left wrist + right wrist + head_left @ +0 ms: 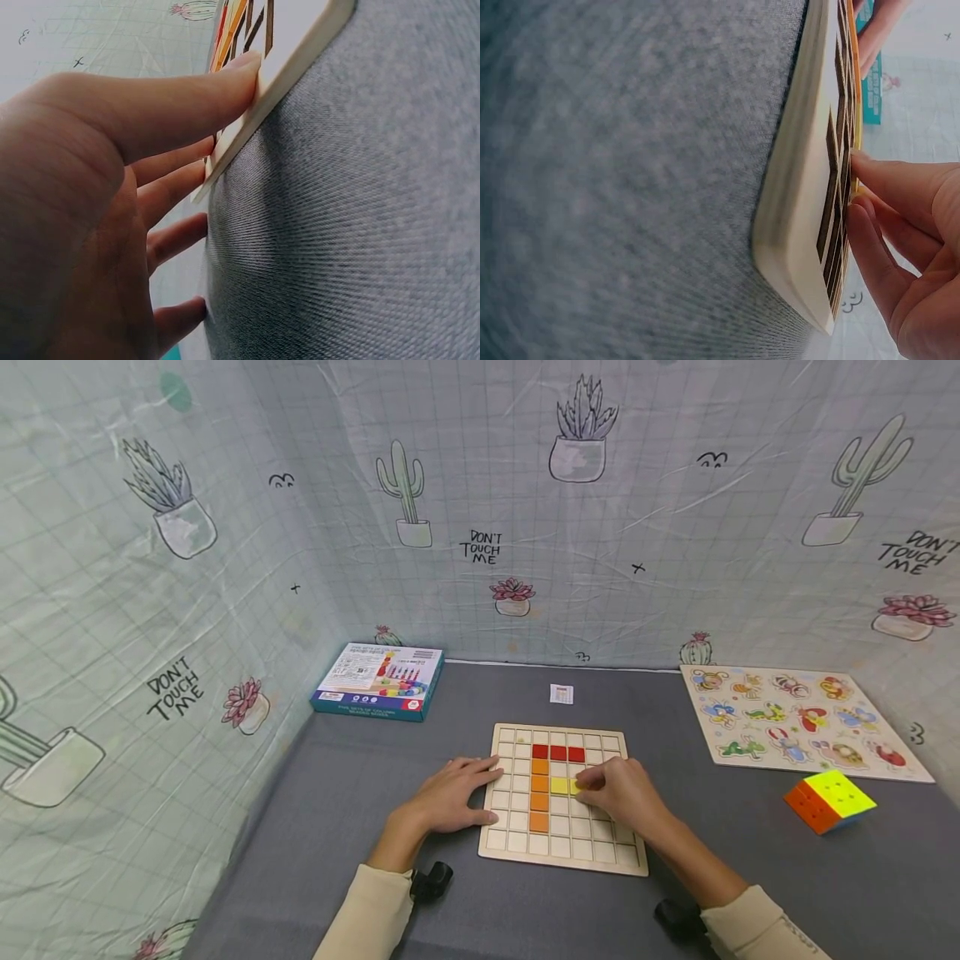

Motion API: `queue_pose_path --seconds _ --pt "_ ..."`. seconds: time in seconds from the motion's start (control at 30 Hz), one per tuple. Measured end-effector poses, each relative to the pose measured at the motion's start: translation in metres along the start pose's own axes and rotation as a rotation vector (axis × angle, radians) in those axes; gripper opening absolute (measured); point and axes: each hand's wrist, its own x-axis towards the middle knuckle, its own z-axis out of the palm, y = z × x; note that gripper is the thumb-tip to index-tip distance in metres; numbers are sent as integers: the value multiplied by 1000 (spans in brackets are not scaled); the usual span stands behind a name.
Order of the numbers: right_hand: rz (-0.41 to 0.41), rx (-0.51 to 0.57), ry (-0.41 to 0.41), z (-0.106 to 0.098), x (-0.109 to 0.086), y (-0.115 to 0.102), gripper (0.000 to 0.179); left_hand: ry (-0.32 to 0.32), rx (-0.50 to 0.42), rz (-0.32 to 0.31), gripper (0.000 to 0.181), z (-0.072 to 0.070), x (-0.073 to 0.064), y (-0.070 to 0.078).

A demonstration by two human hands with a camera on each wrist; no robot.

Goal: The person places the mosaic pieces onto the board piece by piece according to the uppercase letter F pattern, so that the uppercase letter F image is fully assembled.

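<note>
A pale wooden grid board (562,862) lies on the grey cloth. My left hand (450,797) rests along its left edge with the fingers spread; in the left wrist view the thumb (225,94) touches the rim. Red tiles (557,752) form a short row near the top, and orange tiles (539,802) run down a column below its left end. Beside that column sits a yellow tile (558,786). My right hand (626,793) pinches a second yellow tile (574,787) right next to it, at the board's surface; the fingertips partly cover it.
A toy box (378,681) lies at the back left, and a small white label (561,694) behind the board. At the right are an insect puzzle board (806,718) and a puzzle cube (828,802). A patterned curtain (480,460) closes the back and left side.
</note>
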Motion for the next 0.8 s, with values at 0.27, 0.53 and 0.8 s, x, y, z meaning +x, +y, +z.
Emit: queue_pose_path --seconds 0.27,0.53,0.8 --pt "-2 -5 -6 1 -4 1 16 3 -4 17 70 0 -1 -2" --pt "-32 15 -58 0 -10 3 24 17 -16 65 71 3 -8 -6" --pt "-85 47 7 -8 -21 9 38 26 20 85 73 12 -11 -11"
